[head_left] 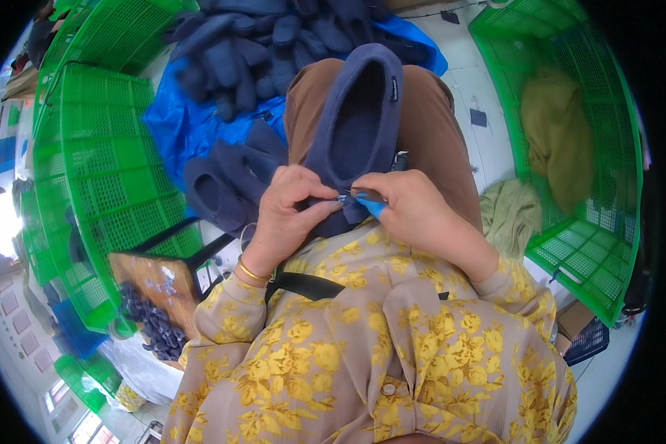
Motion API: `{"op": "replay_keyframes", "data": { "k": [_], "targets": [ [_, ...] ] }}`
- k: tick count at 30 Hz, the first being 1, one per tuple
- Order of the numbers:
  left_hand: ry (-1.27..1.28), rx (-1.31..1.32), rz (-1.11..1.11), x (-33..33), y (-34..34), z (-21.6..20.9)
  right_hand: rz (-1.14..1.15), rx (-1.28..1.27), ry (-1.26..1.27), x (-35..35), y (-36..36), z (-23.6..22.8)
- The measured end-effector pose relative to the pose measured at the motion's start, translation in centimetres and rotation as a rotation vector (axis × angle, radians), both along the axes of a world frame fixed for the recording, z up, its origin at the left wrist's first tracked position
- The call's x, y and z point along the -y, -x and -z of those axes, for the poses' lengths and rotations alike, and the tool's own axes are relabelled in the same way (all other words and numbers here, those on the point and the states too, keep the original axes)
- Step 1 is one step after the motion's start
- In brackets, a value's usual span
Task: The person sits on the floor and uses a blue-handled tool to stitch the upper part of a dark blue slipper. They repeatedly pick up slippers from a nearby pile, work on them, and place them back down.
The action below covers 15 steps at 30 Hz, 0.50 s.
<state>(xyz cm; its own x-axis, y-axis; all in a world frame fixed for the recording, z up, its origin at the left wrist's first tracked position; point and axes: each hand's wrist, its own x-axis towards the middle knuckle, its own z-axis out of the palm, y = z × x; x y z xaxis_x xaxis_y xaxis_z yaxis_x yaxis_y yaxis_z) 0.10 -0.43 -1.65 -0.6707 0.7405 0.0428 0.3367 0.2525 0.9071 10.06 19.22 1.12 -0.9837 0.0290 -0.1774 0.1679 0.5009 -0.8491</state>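
A dark navy felt slipper (357, 111) rests across my brown-trousered lap, its opening facing up and a small dark tag on its rim. My left hand (292, 201) is closed at the near end of the slipper, thumb and forefinger pinched on something small. Close beside it, my right hand (414, 207) is also pinched; blue covering shows on a finger. The fingertips of both hands nearly meet over dark fabric. A small shiny or pale bit shows between them, too small to name. More navy slippers (218, 189) lie left of my lap.
A large pile of navy slippers (274, 52) lies on a blue sheet (170, 144) ahead. Green plastic crates (100, 163) stand at left; another green crate (584, 259) at right holds olive cloth (559, 140). A wooden board (148, 277) with small dark pieces (155, 322) is near my left elbow.
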Motion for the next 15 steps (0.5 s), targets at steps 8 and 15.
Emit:
{"op": "replay_keyframes", "data": {
  "k": [8,15],
  "targets": [
    [-0.036,0.035,-0.14,0.5,-1.5,0.8,-0.008,-0.058,0.017,-0.4,-0.5,0.2],
    [-0.038,0.021,-0.182,0.2,-2.1,0.9,-0.048,-0.103,-0.012,0.3,-0.2,2.0]
  ]
}}
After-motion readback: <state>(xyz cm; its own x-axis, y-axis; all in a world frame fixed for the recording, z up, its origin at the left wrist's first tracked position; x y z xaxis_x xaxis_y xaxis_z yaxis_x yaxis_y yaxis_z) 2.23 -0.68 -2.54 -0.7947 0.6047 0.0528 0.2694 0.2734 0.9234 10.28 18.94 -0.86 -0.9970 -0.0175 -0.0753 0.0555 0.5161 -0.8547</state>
